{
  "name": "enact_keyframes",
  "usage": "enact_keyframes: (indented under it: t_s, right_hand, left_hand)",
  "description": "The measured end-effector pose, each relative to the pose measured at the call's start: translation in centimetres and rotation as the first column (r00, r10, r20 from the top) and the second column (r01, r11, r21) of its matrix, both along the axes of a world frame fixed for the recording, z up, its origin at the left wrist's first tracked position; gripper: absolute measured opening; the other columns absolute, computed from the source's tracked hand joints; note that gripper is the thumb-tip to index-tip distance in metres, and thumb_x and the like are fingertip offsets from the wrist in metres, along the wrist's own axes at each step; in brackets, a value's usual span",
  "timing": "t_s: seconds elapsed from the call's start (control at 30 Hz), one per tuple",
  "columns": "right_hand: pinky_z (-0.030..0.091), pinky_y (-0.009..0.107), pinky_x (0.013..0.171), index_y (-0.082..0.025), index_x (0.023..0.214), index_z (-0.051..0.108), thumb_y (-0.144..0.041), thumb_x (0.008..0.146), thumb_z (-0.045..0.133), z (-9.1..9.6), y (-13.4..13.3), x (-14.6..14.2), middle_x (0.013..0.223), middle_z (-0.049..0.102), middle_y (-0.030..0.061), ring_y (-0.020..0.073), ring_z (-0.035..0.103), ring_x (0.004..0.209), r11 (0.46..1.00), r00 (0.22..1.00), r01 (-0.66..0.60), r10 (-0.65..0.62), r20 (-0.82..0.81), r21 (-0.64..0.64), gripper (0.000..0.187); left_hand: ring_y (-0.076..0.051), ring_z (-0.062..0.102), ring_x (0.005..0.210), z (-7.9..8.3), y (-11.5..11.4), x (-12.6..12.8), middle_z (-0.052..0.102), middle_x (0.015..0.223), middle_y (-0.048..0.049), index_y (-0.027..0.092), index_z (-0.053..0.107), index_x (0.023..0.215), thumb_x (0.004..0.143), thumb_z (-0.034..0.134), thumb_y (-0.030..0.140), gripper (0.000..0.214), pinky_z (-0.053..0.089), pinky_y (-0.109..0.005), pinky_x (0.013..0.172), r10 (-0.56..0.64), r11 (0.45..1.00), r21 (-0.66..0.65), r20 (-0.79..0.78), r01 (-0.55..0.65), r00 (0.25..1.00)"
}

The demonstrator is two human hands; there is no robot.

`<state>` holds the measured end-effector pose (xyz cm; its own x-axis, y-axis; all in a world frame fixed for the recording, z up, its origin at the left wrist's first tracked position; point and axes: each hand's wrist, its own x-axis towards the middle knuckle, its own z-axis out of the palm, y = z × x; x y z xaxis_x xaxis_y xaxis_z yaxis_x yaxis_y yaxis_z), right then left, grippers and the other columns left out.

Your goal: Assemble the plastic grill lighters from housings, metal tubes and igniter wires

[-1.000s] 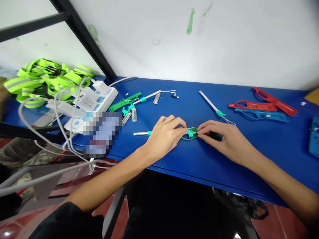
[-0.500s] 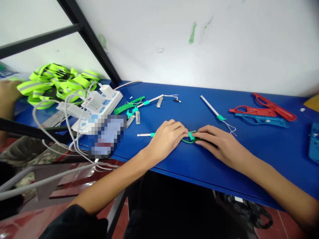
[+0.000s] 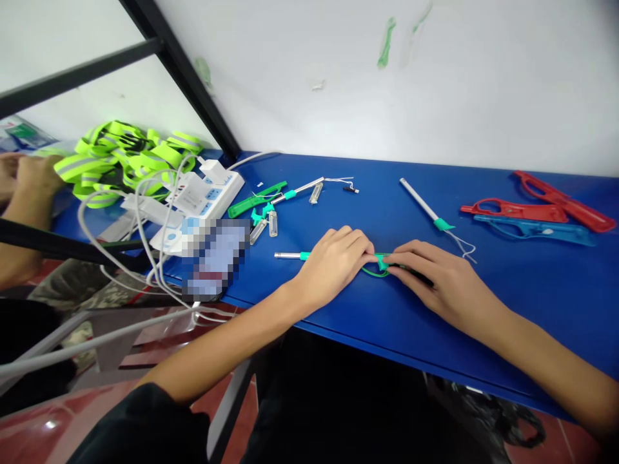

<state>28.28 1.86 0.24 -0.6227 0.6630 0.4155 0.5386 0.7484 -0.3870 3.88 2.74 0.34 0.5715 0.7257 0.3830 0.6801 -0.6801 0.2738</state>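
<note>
Both my hands rest on the blue table [image 3: 532, 270] and meet over a small green plastic part [image 3: 380, 265] with a teal clip. My left hand [image 3: 333, 261] lies curled over a metal tube with a teal collar [image 3: 293, 256] and pinches the green part from the left. My right hand [image 3: 435, 277] presses on the green part from the right, fingers together and low on the table. Most of the part is hidden under my fingers.
Behind my hands lie a green plastic shell [image 3: 256, 198], small clear tubes [image 3: 273, 223] and a white tube with wire [image 3: 425, 207]. Red [image 3: 512, 209] and blue [image 3: 536, 229] shells lie far right. A power strip [image 3: 203, 193], cables, a phone [image 3: 215, 258] and neon straps [image 3: 120, 154] crowd the left, by another person's hands [image 3: 24, 177].
My hands stay on the green part; the right fingers have flattened onto it. The view has shifted left, bringing another person's hands into sight at the left edge.
</note>
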Motion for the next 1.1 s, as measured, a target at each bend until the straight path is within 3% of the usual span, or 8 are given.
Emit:
enact_keyframes:
  t_s: [0.23,0.37,0.53,0.67,0.77,0.9,1.0,1.1]
  right_hand:
    - [0.060,0.036,0.085,-0.024,0.119,0.074,-0.024,0.110,0.056,0.1,-0.2,0.0,0.114,0.073,0.0084,0.0213,0.074,0.096,0.999,1.000,0.007,-0.007,-0.007,-0.036,0.020]
    - [0.060,0.035,0.082,-0.022,0.117,0.074,-0.027,0.110,0.056,0.3,-0.4,0.0,0.114,0.071,0.0089,0.0201,0.073,0.093,0.999,0.999,0.017,-0.015,0.030,-0.048,0.020]
    - [0.061,0.036,0.078,-0.022,0.113,0.074,-0.027,0.110,0.056,0.3,-0.6,-0.2,0.120,0.070,0.0100,0.0190,0.073,0.088,0.998,0.998,0.061,-0.061,0.020,-0.028,0.019]
    - [0.061,0.043,0.093,-0.025,0.115,0.073,-0.023,0.109,0.058,0.1,-0.4,-0.2,0.131,0.075,0.0091,0.0249,0.073,0.106,0.999,1.000,0.029,-0.029,-0.009,-0.020,0.016]
    - [0.060,0.046,0.095,-0.025,0.115,0.072,-0.020,0.109,0.057,-0.1,-0.3,-0.1,0.133,0.077,0.0083,0.0265,0.073,0.111,0.999,0.999,-0.028,0.027,-0.018,-0.042,0.017]
    - [0.059,0.045,0.093,-0.024,0.112,0.071,-0.020,0.109,0.058,0.0,-0.2,-0.3,0.129,0.080,0.0089,0.0259,0.075,0.109,0.997,0.998,-0.040,0.036,-0.056,-0.060,0.014]
    - [0.058,0.045,0.097,-0.024,0.110,0.072,-0.021,0.109,0.058,0.4,-0.2,-0.4,0.127,0.080,0.0091,0.0246,0.077,0.108,0.997,0.996,-0.037,0.031,-0.081,-0.070,0.014]
    - [0.059,0.044,0.098,-0.025,0.111,0.073,-0.021,0.109,0.057,0.6,-0.1,-0.5,0.127,0.081,0.0088,0.0238,0.078,0.107,0.996,0.996,-0.026,0.018,-0.090,-0.087,0.017]
  left_hand:
    - [-0.019,0.066,0.094,0.1,-0.1,-0.3,0.079,0.108,-0.0044,0.016,0.072,0.102,0.112,0.058,0.029,0.022,0.045,-0.035,0.084,-0.051,0.999,0.018,0.021,0.050,0.998]
    - [-0.020,0.068,0.103,0.4,-0.7,-1.4,0.079,0.121,-0.0033,0.019,0.075,0.113,0.112,0.059,0.023,0.017,0.046,-0.037,0.092,-0.108,0.994,0.030,0.032,0.107,0.994]
    - [-0.020,0.071,0.107,0.6,-1.0,-2.5,0.079,0.125,-0.0059,0.019,0.071,0.131,0.112,0.059,0.024,0.023,0.052,-0.039,0.096,-0.011,0.995,-0.093,0.093,0.019,0.996]
    - [-0.019,0.071,0.099,0.3,-0.8,-2.3,0.079,0.114,-0.0047,0.020,0.077,0.116,0.110,0.061,0.022,0.018,0.055,-0.039,0.095,0.009,0.992,-0.128,0.119,0.007,0.993]
    - [-0.018,0.072,0.095,0.7,-0.6,-2.0,0.078,0.110,-0.0036,0.021,0.078,0.109,0.108,0.062,0.019,0.017,0.056,-0.037,0.092,0.030,0.985,-0.171,0.116,-0.010,0.993]
    - [-0.021,0.074,0.093,2.3,0.1,-1.9,0.077,0.108,-0.0062,0.018,0.079,0.109,0.110,0.058,0.020,0.021,0.056,-0.037,0.088,-0.050,0.992,-0.123,-0.119,0.036,0.992]
    - [-0.022,0.074,0.087,3.7,0.7,-1.5,0.075,0.100,-0.0074,0.015,0.079,0.100,0.108,0.056,0.014,0.025,0.057,-0.042,0.091,-0.150,0.988,-0.087,-0.343,0.128,0.927]
    - [-0.022,0.073,0.080,4.5,0.9,-0.9,0.073,0.092,-0.0065,0.015,0.077,0.090,0.103,0.057,0.007,0.025,0.057,-0.046,0.100,-0.172,0.984,-0.044,-0.454,0.171,0.874]
